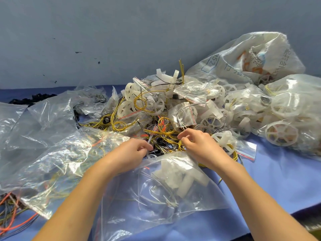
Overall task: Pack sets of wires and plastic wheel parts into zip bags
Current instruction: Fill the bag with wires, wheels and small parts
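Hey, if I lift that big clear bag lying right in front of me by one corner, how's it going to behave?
Probably floppy: the clear bag is thin, crinkled film lying slack on the blue table. The white plastic parts inside would likely slide to the low end, making it hang lopsided. The glossy film looks slippery.

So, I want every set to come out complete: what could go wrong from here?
The yellow wires the right hand pinches run into the tangled pile; pulling may drag extra wires or the white wheel beside it along. The grey wires in the left hand are thin and lie among small black parts, so one may be missed. The clear bag between the forearms could be pushed off the near table edge.
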Demonstrator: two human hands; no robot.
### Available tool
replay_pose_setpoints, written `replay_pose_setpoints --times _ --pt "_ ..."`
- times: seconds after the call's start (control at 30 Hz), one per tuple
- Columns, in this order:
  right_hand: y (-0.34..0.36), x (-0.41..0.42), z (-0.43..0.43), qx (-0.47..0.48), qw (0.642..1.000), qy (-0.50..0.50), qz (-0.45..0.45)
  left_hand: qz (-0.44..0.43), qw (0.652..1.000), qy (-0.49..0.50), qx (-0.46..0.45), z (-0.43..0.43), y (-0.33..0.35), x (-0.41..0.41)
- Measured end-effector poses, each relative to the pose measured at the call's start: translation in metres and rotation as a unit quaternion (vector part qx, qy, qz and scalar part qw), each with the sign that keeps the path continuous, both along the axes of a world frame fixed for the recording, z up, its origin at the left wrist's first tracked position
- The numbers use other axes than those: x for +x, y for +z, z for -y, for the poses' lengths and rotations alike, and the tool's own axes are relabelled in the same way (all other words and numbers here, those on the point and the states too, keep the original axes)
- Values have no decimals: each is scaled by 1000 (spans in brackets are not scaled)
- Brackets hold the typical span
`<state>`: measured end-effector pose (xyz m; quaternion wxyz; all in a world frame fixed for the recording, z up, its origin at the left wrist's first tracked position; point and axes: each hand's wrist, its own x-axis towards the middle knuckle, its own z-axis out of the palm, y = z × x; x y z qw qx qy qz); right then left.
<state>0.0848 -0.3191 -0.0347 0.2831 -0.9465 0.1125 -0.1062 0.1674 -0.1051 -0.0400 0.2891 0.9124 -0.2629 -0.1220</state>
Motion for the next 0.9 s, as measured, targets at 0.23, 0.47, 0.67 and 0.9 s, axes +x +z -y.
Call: replay_pose_setpoints --times 0.23,0.47,0.67,0.9 --pt "-4 2 14 -124 988 75 -57 11 1000 -6 -7 -3 -1 3" --pt "-12 13 16 -241 967 76 -34 11 1000 -4 -1 -3 -1 2" --pt "-22 17 20 -264 962 70 -12 10 1000 -7 -1 -5 1 -1" --pt "-25 17 23 -268 962 49 -8 66 997 4 -34 -2 8 -7"
